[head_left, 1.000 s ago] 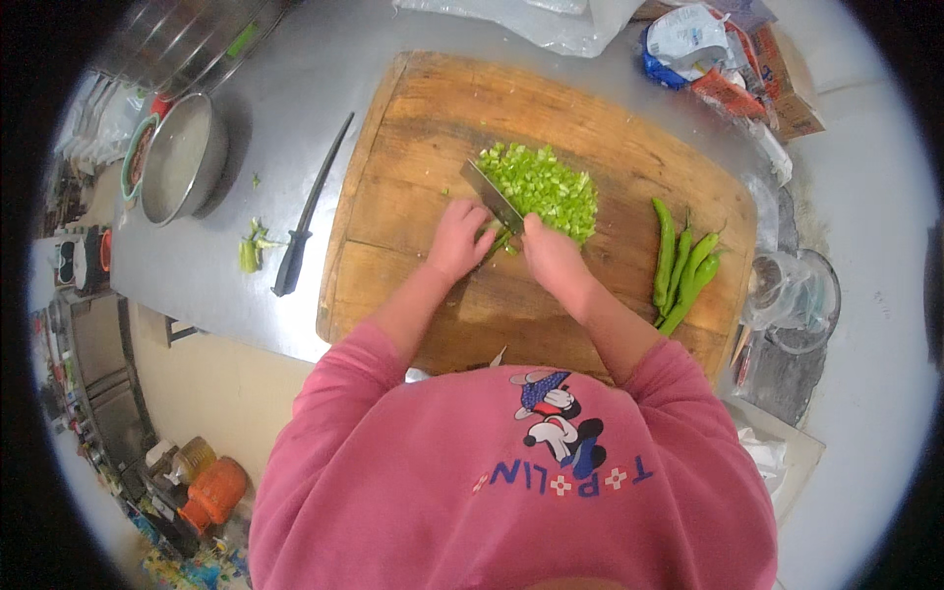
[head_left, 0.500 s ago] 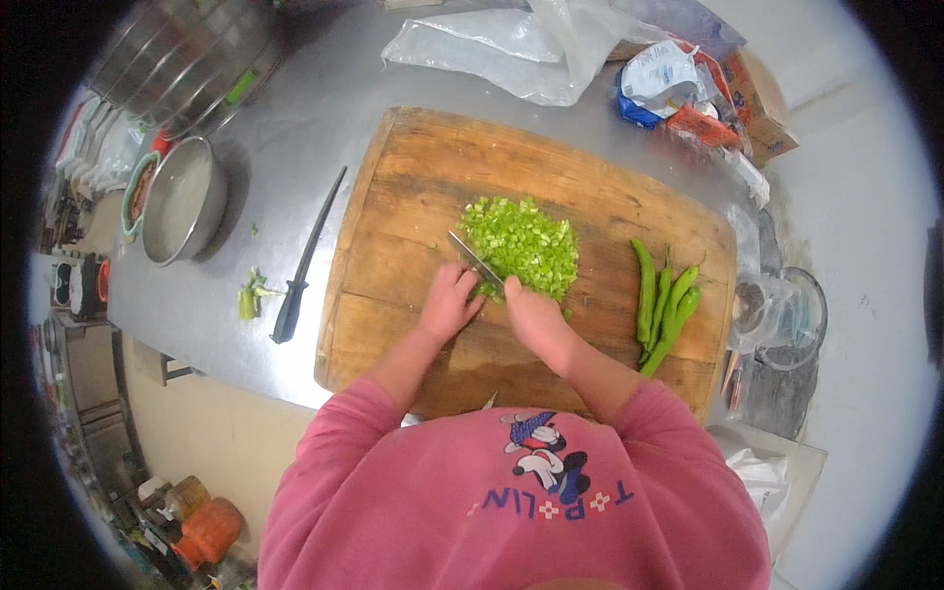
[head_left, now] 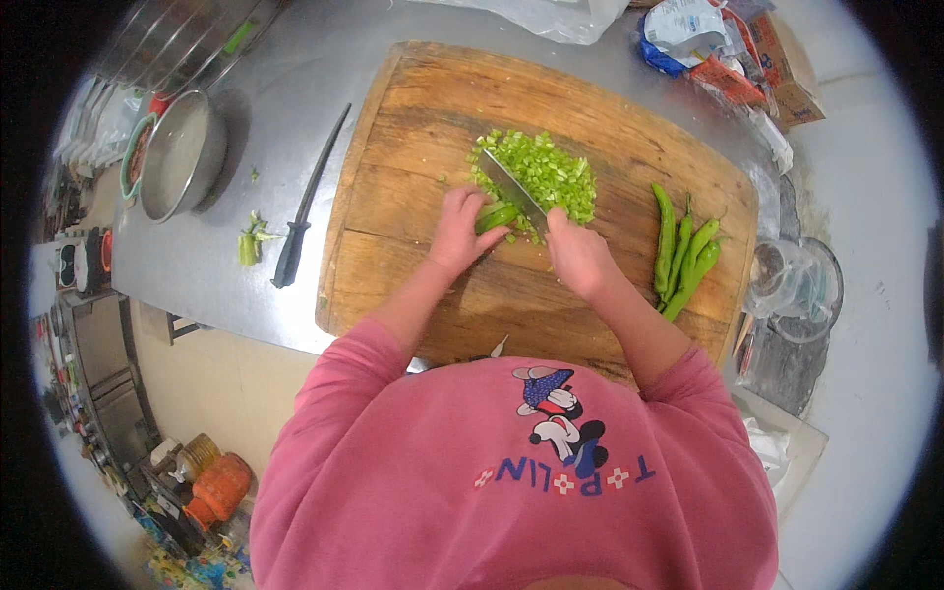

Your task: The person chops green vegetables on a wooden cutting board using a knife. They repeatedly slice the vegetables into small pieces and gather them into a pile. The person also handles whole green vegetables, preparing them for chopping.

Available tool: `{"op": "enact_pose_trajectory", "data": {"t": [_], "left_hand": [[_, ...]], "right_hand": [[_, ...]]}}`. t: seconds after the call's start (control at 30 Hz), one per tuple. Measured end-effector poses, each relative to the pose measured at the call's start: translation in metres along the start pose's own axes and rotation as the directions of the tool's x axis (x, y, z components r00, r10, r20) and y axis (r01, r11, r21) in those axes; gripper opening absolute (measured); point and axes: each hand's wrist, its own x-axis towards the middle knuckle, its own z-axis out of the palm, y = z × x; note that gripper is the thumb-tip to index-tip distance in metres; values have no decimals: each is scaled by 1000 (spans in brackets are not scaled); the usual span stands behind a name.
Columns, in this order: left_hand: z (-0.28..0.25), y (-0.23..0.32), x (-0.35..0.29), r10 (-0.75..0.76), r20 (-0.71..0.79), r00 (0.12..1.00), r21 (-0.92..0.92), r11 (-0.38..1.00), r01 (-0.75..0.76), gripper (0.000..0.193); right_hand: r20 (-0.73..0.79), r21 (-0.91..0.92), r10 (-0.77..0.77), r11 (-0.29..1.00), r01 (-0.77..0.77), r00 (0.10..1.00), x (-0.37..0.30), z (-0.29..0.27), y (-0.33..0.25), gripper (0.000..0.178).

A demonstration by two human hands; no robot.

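Observation:
On a large wooden cutting board (head_left: 433,118) lies a pile of chopped green chilli pieces (head_left: 546,172). My left hand (head_left: 458,231) presses down a bundle of whole green chillies (head_left: 497,217) beside the pile. My right hand (head_left: 580,258) grips the handle of a kitchen knife (head_left: 513,190), whose blade slants across the chillies just right of my left fingertips. Several whole green chillies (head_left: 683,251) lie on the right part of the board.
A black-handled knife (head_left: 307,206) lies on the steel counter left of the board, beside green stem scraps (head_left: 252,239). A steel bowl (head_left: 180,155) stands at the far left. Plastic bags and packets (head_left: 728,54) sit at the back right, a glass jug (head_left: 801,285) at the right.
The view has shifted slightly. My hands stay at the pile, and the knife blade has moved a little over the chillies held under my left hand.

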Motion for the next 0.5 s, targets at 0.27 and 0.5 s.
{"op": "enact_pose_trajectory", "data": {"t": [0.27,0.5], "left_hand": [[2,-12,0,50,126,991,5,999,-51,30],[0,-9,0,57,129,990,-45,998,-52,36]], "right_hand": [[76,5,-9,1000,8,997,5,15,-8,14],[-59,108,-9,994,16,998,28,33,-8,13]]}}
